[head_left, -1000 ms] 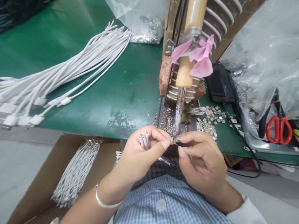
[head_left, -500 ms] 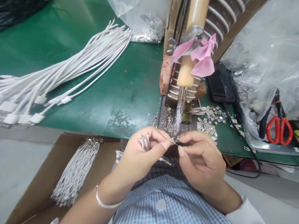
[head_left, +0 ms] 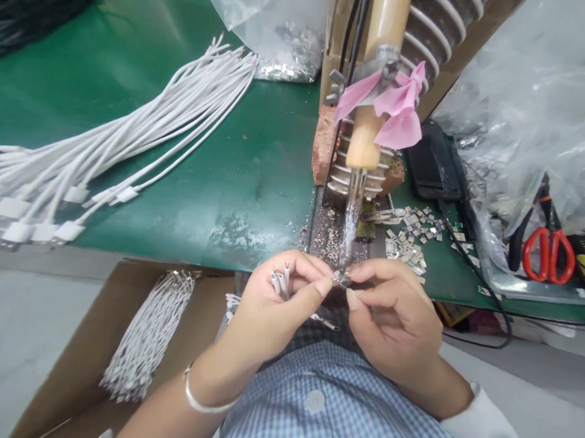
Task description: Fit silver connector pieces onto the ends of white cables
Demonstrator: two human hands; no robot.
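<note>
My left hand (head_left: 287, 299) is closed around several white cables (head_left: 281, 281), their stripped ends with reddish wire tips poking up between thumb and fingers. At its thumb and fingertip it pinches a small metal connector piece, mostly covered. My right hand (head_left: 396, 313) is closed in a pinch beside it, with a thin solder wire (head_left: 344, 285) between thumb and finger. Both hands' fingertips nearly meet under the tip of a soldering iron (head_left: 350, 230), which is clamped pointing down, its wooden handle tied with a pink ribbon (head_left: 403, 110). Whether the tip touches the connector is hard to tell.
White USB cables (head_left: 143, 128) lie bundled on the green table (head_left: 271, 157). Small metal connectors (head_left: 411, 234) are scattered right of the iron, near a black phone (head_left: 434, 162) and red-handled pliers (head_left: 548, 253). A cardboard box (head_left: 85, 324) holding more white cables stands below left.
Both hands stay almost in place at the iron tip. The thin wire between them shows shorter than before, and the view has shifted slightly.
</note>
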